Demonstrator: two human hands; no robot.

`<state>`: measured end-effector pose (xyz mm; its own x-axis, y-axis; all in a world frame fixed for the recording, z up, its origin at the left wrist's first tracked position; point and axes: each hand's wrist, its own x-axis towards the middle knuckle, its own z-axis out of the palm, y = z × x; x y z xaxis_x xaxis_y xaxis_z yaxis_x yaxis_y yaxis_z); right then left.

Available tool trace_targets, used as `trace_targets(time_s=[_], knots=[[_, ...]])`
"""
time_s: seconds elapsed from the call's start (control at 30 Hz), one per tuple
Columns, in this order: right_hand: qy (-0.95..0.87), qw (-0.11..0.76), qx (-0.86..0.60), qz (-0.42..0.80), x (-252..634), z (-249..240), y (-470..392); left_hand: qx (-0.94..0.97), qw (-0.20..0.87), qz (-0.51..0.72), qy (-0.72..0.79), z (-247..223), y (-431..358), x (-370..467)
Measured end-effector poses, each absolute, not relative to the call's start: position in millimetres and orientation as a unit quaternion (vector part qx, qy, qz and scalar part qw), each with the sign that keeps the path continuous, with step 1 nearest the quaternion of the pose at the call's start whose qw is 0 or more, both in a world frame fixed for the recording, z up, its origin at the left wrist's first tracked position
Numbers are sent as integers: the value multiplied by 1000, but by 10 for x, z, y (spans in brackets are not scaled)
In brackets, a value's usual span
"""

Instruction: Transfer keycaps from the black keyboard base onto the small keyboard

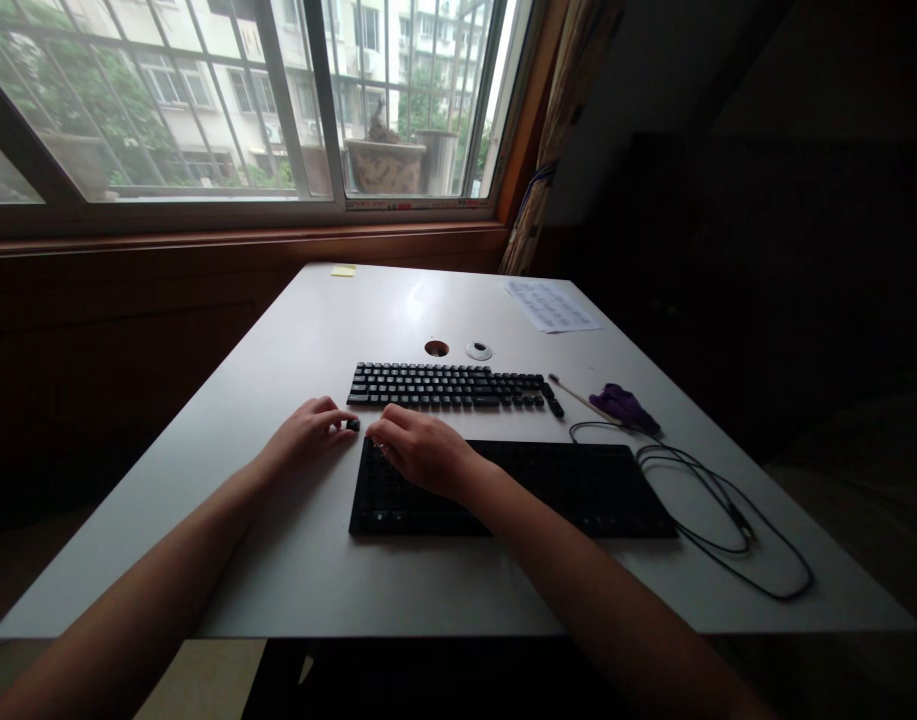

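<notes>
Mid-frame on my feed, left hand pinches a small black keycap, right hand curls over a long black keyboard, hold unclear.

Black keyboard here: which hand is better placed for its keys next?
Probably your right hand: it is over the far left corner of the keyboard, while your left hand is left of it, at a small black keycap.
</notes>
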<state>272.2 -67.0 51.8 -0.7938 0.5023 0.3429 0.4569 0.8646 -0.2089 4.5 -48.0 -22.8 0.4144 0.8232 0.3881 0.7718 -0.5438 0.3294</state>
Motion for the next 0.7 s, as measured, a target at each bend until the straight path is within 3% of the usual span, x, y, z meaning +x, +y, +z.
trace_targets(time_s=[0.2, 0.7], knots=[[-934, 87, -344, 40, 2597, 488, -616, 834, 61, 277, 474, -211, -486, 55], [-928, 54, -366, 33, 2417, 369, -523, 804, 108, 305, 499, -107, -569, 80]])
